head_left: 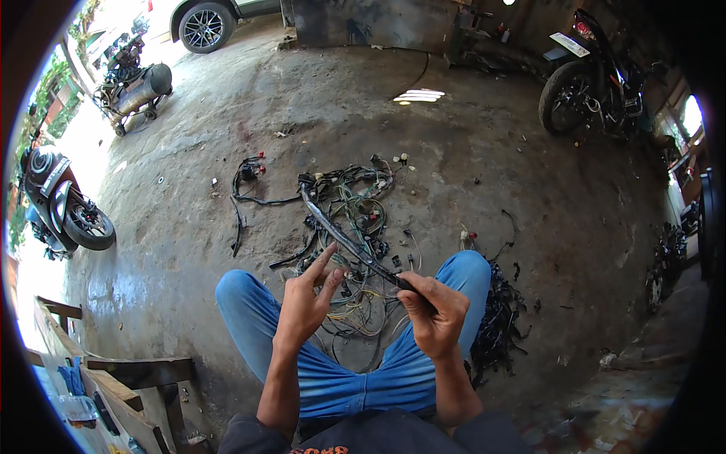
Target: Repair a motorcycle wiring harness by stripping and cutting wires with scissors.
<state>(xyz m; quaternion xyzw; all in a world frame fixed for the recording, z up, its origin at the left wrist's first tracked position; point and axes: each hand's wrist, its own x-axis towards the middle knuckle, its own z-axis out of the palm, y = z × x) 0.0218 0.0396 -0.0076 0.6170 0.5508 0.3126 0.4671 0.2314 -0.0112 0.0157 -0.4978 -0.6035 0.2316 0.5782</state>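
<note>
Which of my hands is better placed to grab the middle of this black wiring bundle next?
Probably your left hand: its index fingertip is at or beside the middle of the black wiring bundle, with the thumb spread away. Your right hand is busy pinching the near end.

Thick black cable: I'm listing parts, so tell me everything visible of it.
The thick black cable looks tape-wrapped, partly shiny and gently curved. From the right hand, which pinches its near part, it slants left and away over tangled wires. The left hand has its index finger close; contact is unclear.
</note>
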